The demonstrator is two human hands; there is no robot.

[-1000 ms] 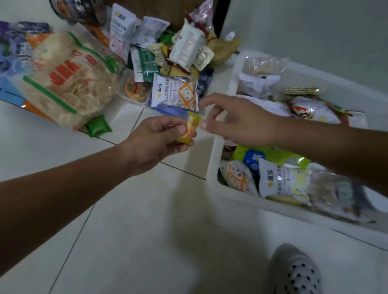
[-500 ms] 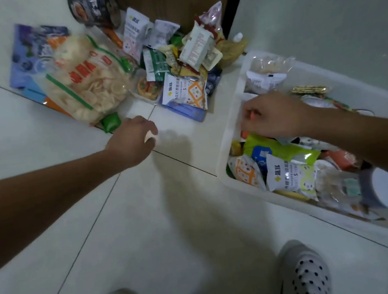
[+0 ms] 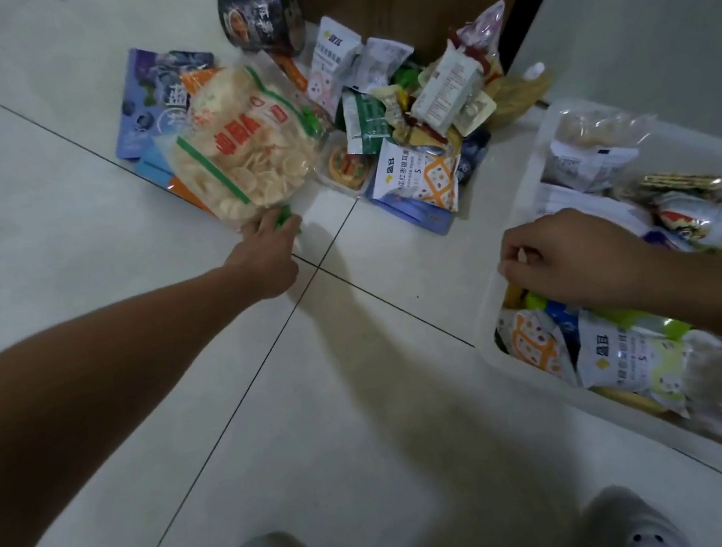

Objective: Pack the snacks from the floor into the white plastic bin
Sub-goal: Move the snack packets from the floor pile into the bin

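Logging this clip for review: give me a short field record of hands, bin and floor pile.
left hand: touching small green packet at near edge of clear bag of pale crackers; grip unclear
right hand: fingers curled above rim of white plastic bin; holding anything unclear
bin: many snack packets inside
floor: snack pile unpacked, dark round tub behind

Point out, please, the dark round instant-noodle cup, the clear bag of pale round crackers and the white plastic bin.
dark round instant-noodle cup (image 3: 258, 16): head view, its printed side wall.
clear bag of pale round crackers (image 3: 243, 160): head view, middle of its front.
white plastic bin (image 3: 696, 146): head view, bare inner far wall.
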